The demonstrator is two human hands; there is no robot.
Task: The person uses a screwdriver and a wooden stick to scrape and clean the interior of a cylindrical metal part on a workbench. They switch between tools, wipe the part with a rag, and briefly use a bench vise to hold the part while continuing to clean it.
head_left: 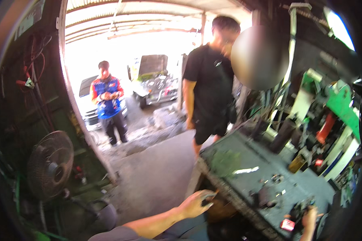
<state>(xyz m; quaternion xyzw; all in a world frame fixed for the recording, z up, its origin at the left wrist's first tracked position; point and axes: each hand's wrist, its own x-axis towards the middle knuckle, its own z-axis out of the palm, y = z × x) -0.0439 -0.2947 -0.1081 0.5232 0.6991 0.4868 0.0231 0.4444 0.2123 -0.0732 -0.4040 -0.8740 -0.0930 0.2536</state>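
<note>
My left hand (196, 205) is held just off the near left edge of the workbench (245, 201), its fingers curled round something small and dark that I cannot make out. At the bench's near right, my right hand (309, 220) grips a dark machine part (298, 209); its fingertips are partly hidden. Beside that part lies a small red and white box (287, 225). A dark cylindrical part (266, 197) rests farther left on the bench top, with small loose pieces (276, 178) behind it.
A person in black (211, 84) stands beyond the bench; another in a blue and red jacket (106, 96) stands outside near a vehicle with its hood raised (155, 80). A fan (52, 164) stands at left. Tools and green metal pieces (344, 104) crowd the bench's right side.
</note>
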